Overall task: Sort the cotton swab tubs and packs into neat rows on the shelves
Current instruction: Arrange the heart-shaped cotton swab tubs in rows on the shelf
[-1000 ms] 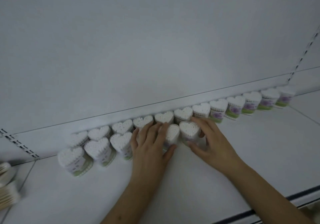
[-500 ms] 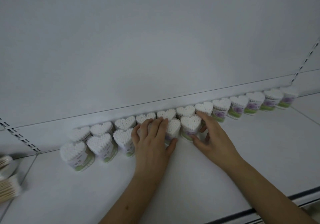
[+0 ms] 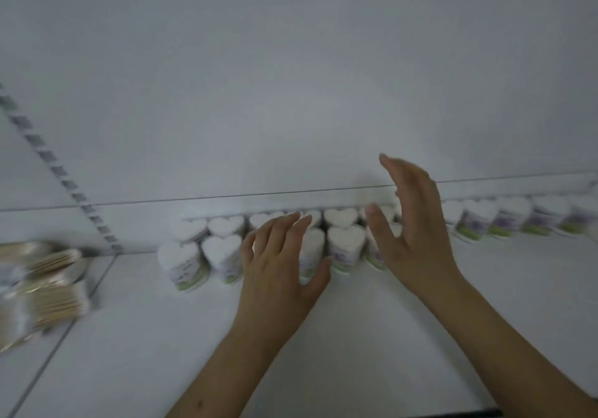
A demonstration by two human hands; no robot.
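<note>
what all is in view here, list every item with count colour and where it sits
heart-shaped cotton swab tubs: count unclear from blur, white with purple and green labels, two rows at the back of the shelf
wooden-stick swab packs: a blurred pile, tan and clear, far left
shelf: one, white, under everything
slotted upright: one, grey slots, upper left
left hand: fingers straight, over the front-row tubs
right hand: raised, fingers spread, holding nothing
</note>
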